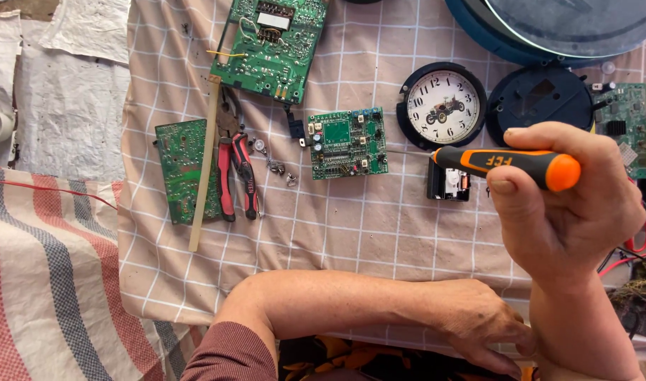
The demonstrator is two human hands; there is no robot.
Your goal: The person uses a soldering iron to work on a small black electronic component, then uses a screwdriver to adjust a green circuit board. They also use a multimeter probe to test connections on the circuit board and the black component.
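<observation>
The right hand (563, 204) pinches one orange-and-black screwdriver (506, 164) just right of one clock face (442, 106). Left of the clock lie three green circuit boards (348, 143) and one pair of red pliers (236, 169). The left hand (478, 321) rests flat, fingers loosely spread.

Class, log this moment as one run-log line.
right hand: grips orange-black screwdriver | tip: near small green circuit board | left hand: resting, empty | pliers: untouched on checked cloth

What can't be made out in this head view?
- Screwdriver tip: thin shaft runs toward the small green circuit board; too fine to tell whether it touches.
- Left hand fingertips: hidden behind the right hand and wrist.
- Blue round object: cut off by the top edge.
- Right-side green board: partly cut by the frame edge and the right hand.
</observation>
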